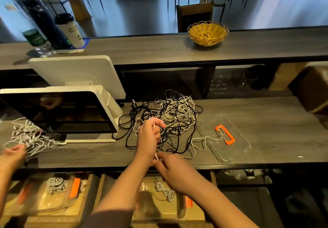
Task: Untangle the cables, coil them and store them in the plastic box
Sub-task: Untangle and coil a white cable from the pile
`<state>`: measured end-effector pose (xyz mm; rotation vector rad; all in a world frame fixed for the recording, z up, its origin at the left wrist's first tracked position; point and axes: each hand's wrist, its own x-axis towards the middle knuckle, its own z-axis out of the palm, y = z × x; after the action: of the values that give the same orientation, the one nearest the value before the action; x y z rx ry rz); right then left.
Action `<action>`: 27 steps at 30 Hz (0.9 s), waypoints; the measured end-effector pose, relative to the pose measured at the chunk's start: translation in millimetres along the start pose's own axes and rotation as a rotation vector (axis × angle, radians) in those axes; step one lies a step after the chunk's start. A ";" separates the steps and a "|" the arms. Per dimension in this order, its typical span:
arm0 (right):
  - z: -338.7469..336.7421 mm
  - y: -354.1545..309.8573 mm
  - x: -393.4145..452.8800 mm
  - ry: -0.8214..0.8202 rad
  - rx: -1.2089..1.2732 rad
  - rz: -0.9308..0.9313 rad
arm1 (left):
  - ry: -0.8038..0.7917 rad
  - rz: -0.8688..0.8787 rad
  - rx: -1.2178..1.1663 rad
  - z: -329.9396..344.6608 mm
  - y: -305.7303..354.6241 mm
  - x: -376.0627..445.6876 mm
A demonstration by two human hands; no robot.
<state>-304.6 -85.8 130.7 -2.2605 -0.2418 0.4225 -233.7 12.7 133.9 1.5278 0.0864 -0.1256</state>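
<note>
Below the counter (257,114) edge, nearest to us, sits the clear plastic box (159,204) with an orange latch; coiled white cables (164,189) already lie inside it. A second clear box (51,197), also holding a coiled cable, sits left of it, likewise below the counter edge.

At the counter's near edge we see the right hand (174,170), fingers curled and pinching a white cable end (156,156) between thumb and forefinger. Just beyond it, over the counter surface, the left hand (149,135) has its fingers curled round a white strand drawn from the pile. Both hands work the same white cable.

Past the hands, at mid-counter, lies the tangled pile of black and white cables (174,116), loops spilling toward the near edge. On the counter right of the pile, a clear lid (236,146) with an orange handle (225,134) lies flat; one white strand runs across it.

At the counter's left end, another person's hand (13,154) touches a separate white cable tangle (29,136); we cannot tell its finger state. Behind that tangle stands a white-framed screen (58,111).

On the raised shelf beyond the counter sit a yellow wicker basket (207,32), a lidded cup (70,30) and a water bottle (38,41).
</note>
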 end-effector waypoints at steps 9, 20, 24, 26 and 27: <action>-7.4 -11.9 -5.2 0.066 0.087 -0.054 | -0.321 -0.103 0.150 -22.4 -10.4 0.5; -37.8 0.6 9.1 0.391 0.012 0.011 | -0.641 -0.561 0.130 -30.0 -6.7 -6.8; -49.0 4.2 13.5 0.380 -0.004 -0.006 | -0.865 -0.500 0.281 -33.6 0.0 -3.6; -53.7 3.3 12.5 0.361 -0.053 -0.062 | -1.002 -0.322 0.572 -36.3 3.7 -1.5; -56.2 3.1 11.4 0.362 -0.071 -0.082 | -1.059 -0.253 0.662 -37.8 4.8 0.1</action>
<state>-272.8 -123.0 160.6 -2.3384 -0.1625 -0.0418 -232.1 50.6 137.1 1.9051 -0.6647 -1.2383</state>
